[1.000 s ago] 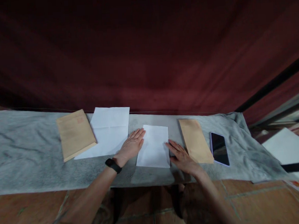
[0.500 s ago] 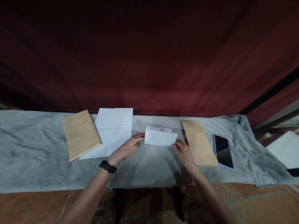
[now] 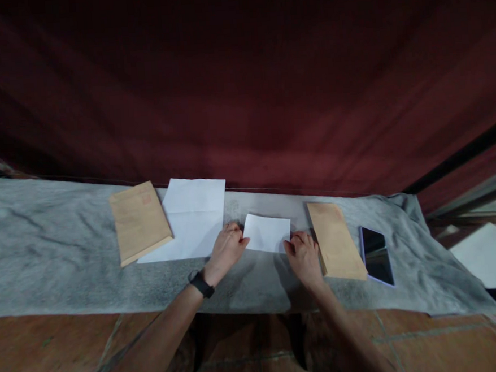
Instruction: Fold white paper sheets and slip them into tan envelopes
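A folded white sheet of paper (image 3: 267, 233) lies on the grey cloth (image 3: 58, 261) between my hands. My left hand (image 3: 228, 248), with a black watch on its wrist, has curled fingers pinching the sheet's left edge. My right hand (image 3: 302, 254) presses the sheet's lower right corner with bent fingers. A brown envelope (image 3: 335, 240) lies just right of my right hand.
A larger white sheet (image 3: 193, 218) and a second brown envelope (image 3: 139, 221) lie to the left. A dark phone (image 3: 376, 248) lies right of the nearer envelope. A dark red curtain (image 3: 241, 84) hangs behind. Tiled floor (image 3: 51, 353) shows below; another white sheet (image 3: 486, 254) lies far right.
The sheet lay flat under my open hands, then its near half was lifted and folded over away from me. Now it lies folded, half its former length, with both hands closed on its edges.
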{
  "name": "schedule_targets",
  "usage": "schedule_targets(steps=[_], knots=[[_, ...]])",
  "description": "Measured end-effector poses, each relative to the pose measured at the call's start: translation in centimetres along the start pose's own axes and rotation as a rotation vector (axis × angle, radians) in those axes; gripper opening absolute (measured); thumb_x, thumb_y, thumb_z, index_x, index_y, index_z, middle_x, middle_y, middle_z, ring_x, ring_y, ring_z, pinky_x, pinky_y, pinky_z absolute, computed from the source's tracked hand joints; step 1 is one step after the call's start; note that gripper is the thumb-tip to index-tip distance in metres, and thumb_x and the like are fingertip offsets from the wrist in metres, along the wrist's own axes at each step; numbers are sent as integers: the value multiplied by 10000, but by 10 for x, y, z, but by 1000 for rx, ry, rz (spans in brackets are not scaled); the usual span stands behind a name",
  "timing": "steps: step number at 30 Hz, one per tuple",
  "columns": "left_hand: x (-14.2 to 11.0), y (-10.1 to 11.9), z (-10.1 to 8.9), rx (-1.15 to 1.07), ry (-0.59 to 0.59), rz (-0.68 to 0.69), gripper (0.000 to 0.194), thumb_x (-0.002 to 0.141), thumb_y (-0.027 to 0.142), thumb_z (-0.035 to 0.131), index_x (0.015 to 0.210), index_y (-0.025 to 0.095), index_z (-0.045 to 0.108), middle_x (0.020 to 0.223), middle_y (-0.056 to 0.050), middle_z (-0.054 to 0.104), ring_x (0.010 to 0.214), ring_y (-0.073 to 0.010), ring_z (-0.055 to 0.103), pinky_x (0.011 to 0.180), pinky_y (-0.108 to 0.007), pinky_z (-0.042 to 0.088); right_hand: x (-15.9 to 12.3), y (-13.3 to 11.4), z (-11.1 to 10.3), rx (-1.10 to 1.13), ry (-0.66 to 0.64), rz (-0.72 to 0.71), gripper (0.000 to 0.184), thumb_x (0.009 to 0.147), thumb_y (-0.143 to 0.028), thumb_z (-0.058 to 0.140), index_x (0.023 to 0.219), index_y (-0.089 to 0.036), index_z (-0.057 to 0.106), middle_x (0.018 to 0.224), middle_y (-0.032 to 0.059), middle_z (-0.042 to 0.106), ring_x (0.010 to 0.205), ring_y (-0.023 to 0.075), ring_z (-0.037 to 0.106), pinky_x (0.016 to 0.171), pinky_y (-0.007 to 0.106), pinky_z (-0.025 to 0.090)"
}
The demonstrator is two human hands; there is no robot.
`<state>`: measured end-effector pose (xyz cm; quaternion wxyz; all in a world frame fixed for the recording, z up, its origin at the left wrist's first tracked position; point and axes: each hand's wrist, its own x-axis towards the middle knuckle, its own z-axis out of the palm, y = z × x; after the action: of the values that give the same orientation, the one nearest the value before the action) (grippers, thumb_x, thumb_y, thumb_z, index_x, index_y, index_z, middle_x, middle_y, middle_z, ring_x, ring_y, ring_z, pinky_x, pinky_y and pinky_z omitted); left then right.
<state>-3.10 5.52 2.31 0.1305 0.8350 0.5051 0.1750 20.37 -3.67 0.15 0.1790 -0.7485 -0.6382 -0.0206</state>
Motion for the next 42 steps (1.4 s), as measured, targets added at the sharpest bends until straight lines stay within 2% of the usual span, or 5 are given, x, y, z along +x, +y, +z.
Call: schedule_targets(steps=[6,10,16,22,42], knots=[[-7,7,-7,125,-43,-11,190,921,279,641,768,183,700,962,-116,663,1000,-291,639,934,-439,532,-5,-1,5,-63,80,-37,319,1033,-374,430,1098,-167,664,1130,180,671,1064,329,592,876,453,479],[-11,19,-4,191,28,-50,209,936,258,601,1065,118,688,1209,-191,652,1171,-342,606,997,-482,512,-6,-4,8,-27,110,-58,402,1035,-317,406,1338,-107,567,1393,223,579,1299,347,508,1026,504,442],[-18,47,30,134,-2,288,505,1042,288,373,1528,153,403,1646,-120,359,1550,-269,256,1253,-483,260,-6,-20,15,59,-21,-214,517,1067,-291,280,1534,-123,422,1608,138,423,1499,237,354,1205,463,318],[-18,51,49,161,-34,289,532,1053,307,315,1555,142,374,1646,-119,357,1550,-237,263,1278,-477,190,-6,-21,21,-37,-62,-210,527,1079,-308,281,1566,-139,391,1630,125,382,1522,261,320,1232,491,244],[-22,56,56,217,-19,245,537,1053,347,337,1532,118,419,1641,-121,367,1542,-252,280,1276,-489,185,11,-23,33,-146,-4,-73,549,1063,-298,294,1536,-46,418,1605,239,370,1483,362,373,1179,585,273]])
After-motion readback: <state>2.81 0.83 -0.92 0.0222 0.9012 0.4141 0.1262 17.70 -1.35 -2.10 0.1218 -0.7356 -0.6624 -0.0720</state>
